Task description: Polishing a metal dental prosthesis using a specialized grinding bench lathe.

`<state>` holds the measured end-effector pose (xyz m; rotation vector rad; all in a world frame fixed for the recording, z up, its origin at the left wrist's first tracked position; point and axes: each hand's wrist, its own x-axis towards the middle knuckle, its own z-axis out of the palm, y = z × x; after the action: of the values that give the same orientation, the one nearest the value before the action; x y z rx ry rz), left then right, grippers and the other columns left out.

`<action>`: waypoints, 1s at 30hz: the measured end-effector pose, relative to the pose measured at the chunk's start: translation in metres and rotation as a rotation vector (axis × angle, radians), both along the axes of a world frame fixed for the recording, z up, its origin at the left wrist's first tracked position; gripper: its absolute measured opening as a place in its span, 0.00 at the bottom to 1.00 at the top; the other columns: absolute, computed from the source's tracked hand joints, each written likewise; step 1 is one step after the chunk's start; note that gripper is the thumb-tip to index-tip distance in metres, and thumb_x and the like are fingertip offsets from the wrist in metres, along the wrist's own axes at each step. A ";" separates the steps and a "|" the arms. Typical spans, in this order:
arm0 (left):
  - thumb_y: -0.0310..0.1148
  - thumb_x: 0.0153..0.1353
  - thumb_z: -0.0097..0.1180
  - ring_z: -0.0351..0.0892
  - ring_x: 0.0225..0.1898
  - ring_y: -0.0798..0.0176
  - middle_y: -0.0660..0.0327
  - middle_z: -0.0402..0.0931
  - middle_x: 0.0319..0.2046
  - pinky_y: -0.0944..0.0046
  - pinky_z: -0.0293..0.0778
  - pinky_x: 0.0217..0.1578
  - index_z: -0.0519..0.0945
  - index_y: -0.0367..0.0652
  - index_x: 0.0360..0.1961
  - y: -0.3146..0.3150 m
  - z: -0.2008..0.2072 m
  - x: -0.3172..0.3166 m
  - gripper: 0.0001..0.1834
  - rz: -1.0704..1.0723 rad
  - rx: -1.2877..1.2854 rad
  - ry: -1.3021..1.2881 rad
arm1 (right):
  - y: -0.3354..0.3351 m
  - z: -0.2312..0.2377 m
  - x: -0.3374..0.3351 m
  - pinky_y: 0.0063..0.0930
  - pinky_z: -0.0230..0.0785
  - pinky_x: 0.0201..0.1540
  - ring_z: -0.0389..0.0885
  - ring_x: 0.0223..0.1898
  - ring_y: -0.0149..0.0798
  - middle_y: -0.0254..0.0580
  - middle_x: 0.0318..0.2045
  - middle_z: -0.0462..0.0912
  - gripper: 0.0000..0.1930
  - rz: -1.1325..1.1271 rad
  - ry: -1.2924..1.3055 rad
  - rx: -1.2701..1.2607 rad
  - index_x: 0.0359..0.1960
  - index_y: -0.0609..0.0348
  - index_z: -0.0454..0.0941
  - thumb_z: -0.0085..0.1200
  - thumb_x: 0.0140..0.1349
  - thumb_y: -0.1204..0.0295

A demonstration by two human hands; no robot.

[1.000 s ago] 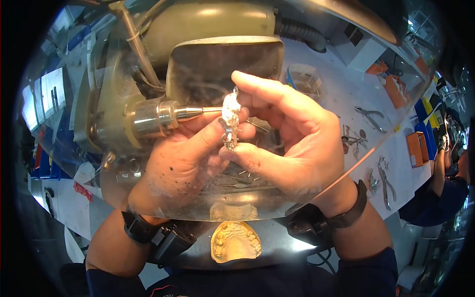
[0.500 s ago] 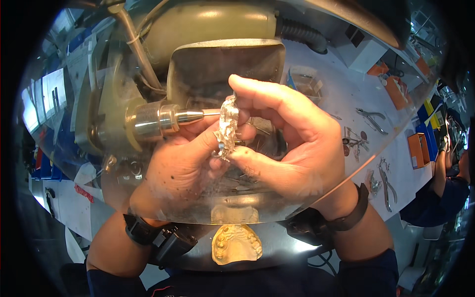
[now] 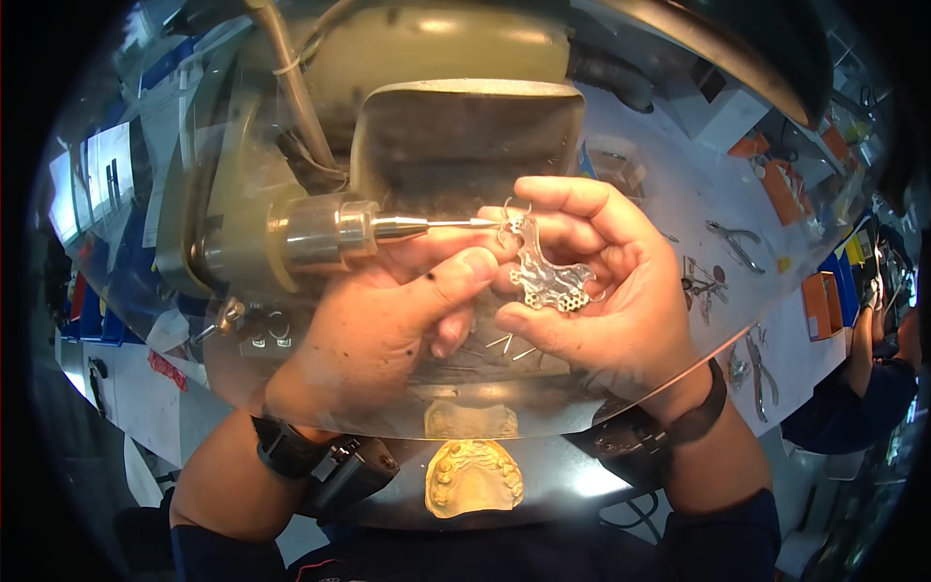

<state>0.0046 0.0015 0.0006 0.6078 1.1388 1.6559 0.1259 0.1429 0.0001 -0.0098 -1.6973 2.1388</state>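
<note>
A shiny metal partial denture framework (image 3: pixel 548 272), with mesh patches and thin clasps, is held up in front of me. My right hand (image 3: pixel 621 291) grips its right and lower edges between thumb and curled fingers. My left hand (image 3: pixel 378 320) pinches close against its left side; the fingertips behind are partly hidden. A slim rotary bur (image 3: pixel 465 223) reaches from the metal chuck (image 3: pixel 359 230) of a bench lathe on the left. The bur's tip meets the framework's upper clasp end.
A clear curved shield (image 3: pixel 669 364) lies between me and my hands. Behind them stands a dark suction hood (image 3: pixel 470 136). A yellowish dental cast (image 3: pixel 473 480) sits at the near edge. Pliers (image 3: pixel 759 376) and small tools lie right. Farther right, a person (image 3: pixel 863 388) works.
The framework has turned from edge-on to showing its broad face, and now sits farther right. Both hands have shifted right with it. The head view has moved slightly.
</note>
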 end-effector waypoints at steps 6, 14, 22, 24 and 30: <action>0.28 0.63 0.52 0.65 0.19 0.78 0.64 0.77 0.29 0.78 0.62 0.21 0.77 0.35 0.46 0.001 -0.005 -0.002 0.12 0.011 -0.025 -0.010 | 0.003 -0.009 -0.001 0.30 0.66 0.57 0.75 0.52 0.36 0.46 0.49 0.76 0.34 -0.118 0.084 0.398 0.56 0.65 0.62 0.65 0.46 0.84; 0.28 0.64 0.50 0.64 0.19 0.79 0.62 0.79 0.34 0.78 0.62 0.21 0.77 0.37 0.42 0.001 -0.005 -0.005 0.09 0.002 -0.018 0.030 | 0.001 -0.007 0.000 0.27 0.70 0.52 0.74 0.47 0.33 0.41 0.46 0.71 0.31 -0.143 0.047 0.517 0.54 0.63 0.68 0.64 0.45 0.82; 0.30 0.63 0.52 0.66 0.19 0.79 0.64 0.78 0.29 0.79 0.64 0.21 0.77 0.39 0.39 0.001 -0.005 -0.007 0.07 0.056 -0.069 0.071 | -0.005 0.000 0.004 0.18 0.70 0.41 0.73 0.41 0.25 0.37 0.43 0.71 0.28 -0.153 -0.021 0.363 0.51 0.61 0.71 0.67 0.46 0.78; 0.30 0.63 0.52 0.67 0.20 0.79 0.66 0.77 0.27 0.79 0.65 0.21 0.78 0.40 0.39 0.003 -0.002 -0.002 0.07 0.095 -0.096 0.080 | -0.002 -0.001 0.008 0.16 0.69 0.36 0.74 0.36 0.23 0.34 0.37 0.74 0.25 -0.183 -0.061 0.381 0.48 0.61 0.73 0.67 0.46 0.77; 0.31 0.61 0.56 0.72 0.26 0.77 0.67 0.77 0.31 0.76 0.72 0.26 0.78 0.38 0.46 -0.001 0.000 -0.003 0.13 0.040 -0.103 0.027 | -0.005 -0.009 0.008 0.14 0.68 0.28 0.75 0.26 0.21 0.32 0.27 0.77 0.14 -0.249 -0.046 0.497 0.35 0.63 0.78 0.67 0.45 0.79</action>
<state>0.0016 0.0001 0.0009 0.5460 1.2547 1.6166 0.1337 0.1382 -0.0086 -0.1221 -2.0867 1.5112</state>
